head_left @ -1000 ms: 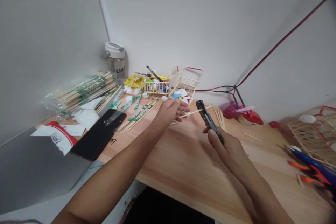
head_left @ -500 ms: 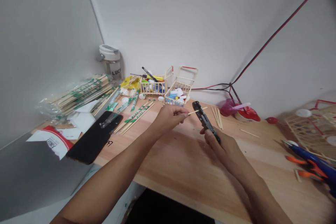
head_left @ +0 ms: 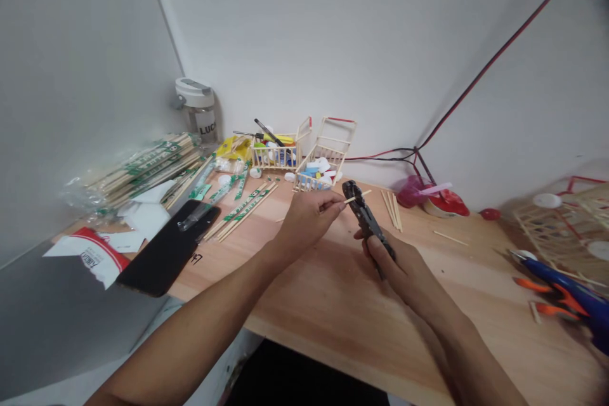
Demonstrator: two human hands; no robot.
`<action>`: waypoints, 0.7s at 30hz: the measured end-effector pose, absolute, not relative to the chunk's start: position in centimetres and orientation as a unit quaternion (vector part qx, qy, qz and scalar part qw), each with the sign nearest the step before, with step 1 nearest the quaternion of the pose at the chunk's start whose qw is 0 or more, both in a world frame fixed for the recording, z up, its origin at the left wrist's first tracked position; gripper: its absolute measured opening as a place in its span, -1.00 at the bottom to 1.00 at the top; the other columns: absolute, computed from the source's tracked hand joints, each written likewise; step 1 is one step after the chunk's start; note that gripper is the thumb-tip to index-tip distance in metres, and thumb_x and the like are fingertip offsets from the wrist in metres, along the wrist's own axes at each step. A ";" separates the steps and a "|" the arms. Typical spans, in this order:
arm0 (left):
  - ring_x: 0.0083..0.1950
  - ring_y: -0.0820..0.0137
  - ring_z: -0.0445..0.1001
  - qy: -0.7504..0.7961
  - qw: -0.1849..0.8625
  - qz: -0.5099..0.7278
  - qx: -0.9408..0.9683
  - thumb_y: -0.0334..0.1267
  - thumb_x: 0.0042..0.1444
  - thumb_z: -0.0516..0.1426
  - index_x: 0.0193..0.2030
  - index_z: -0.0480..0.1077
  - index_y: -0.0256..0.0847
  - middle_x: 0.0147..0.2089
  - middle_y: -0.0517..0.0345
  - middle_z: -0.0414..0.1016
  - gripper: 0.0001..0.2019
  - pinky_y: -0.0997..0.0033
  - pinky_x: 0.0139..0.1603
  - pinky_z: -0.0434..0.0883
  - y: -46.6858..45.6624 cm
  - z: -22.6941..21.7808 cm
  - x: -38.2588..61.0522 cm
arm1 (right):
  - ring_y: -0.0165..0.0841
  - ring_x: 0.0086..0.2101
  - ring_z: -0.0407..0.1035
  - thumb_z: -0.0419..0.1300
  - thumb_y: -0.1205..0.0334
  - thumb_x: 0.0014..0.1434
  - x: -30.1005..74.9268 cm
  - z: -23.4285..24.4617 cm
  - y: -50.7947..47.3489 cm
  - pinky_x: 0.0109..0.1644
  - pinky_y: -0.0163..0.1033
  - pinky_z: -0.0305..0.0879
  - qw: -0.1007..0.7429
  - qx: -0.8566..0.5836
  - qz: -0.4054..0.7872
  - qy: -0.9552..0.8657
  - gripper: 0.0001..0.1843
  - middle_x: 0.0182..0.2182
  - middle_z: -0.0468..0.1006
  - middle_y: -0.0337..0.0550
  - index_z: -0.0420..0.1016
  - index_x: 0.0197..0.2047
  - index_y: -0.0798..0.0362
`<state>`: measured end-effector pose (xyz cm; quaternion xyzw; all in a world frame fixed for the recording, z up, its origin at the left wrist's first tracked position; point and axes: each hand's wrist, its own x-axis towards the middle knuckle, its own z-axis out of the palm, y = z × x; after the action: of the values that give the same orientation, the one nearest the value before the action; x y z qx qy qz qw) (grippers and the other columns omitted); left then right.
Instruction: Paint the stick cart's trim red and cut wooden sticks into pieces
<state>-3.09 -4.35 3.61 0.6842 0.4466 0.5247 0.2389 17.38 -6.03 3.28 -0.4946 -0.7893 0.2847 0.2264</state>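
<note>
My left hand (head_left: 307, 216) pinches a thin wooden stick (head_left: 358, 196) and holds it into the jaws of black pliers (head_left: 362, 216). My right hand (head_left: 397, 266) grips the pliers' handles, with the jaws pointing up and away. Both hands hover over the wooden table (head_left: 333, 304), a little in front of two small stick-built baskets (head_left: 328, 152) filled with coloured bottle caps.
A black phone (head_left: 169, 247), wrapped chopsticks (head_left: 245, 206), a bag of chopsticks (head_left: 143, 168) and a jar (head_left: 198, 111) lie at the left. Loose sticks (head_left: 394, 209), a red lid (head_left: 447, 206), a blue glue gun (head_left: 571, 295) and a stick frame (head_left: 566, 228) are at the right.
My left hand has drawn back toward the pliers, and the stick has gone further through the jaws, leaving a shorter end beyond them. The camera view has shifted slightly.
</note>
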 end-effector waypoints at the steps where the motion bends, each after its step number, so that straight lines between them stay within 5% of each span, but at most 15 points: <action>1: -0.38 0.46 0.41 0.447 0.236 0.526 0.684 -0.30 0.16 0.08 -0.35 0.53 -0.25 -0.41 0.15 0.53 -0.81 0.51 -0.33 0.30 -4.4 3.6 -3.1 | -0.29 -0.39 0.36 -0.13 -0.15 0.29 17.5 3.1 -5.9 -0.30 -0.24 0.23 0.226 -0.492 0.302 -0.784 -0.49 -0.41 0.48 -0.18 0.40 -0.02 0.03; 8: -0.40 0.47 0.39 0.456 0.248 0.526 0.674 -0.32 0.15 0.08 -0.38 0.52 -0.27 -0.44 0.16 0.51 -0.80 0.50 -0.36 0.28 -4.6 4.0 -2.9 | -0.33 -0.45 0.32 -0.16 -0.19 0.29 17.7 2.8 -5.7 -0.35 -0.24 0.22 0.229 -0.489 0.366 -0.758 -0.44 -0.45 0.43 -0.20 0.37 0.01 0.05; 21: -0.42 0.47 0.37 0.450 0.217 0.518 0.694 -0.33 0.14 0.08 -0.43 0.50 -0.25 -0.48 0.19 0.46 -0.80 0.49 -0.37 0.28 -4.5 3.8 -3.1 | -0.34 -0.46 0.31 -0.13 -0.18 0.29 17.5 3.4 -6.0 -0.34 -0.26 0.19 0.228 -0.500 0.293 -0.783 -0.50 -0.48 0.43 -0.23 0.40 -0.15 0.04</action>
<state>-3.08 -4.49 3.84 0.6945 0.4502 0.5176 0.2172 17.46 -5.98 3.40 -0.4999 -0.7826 0.2929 0.2276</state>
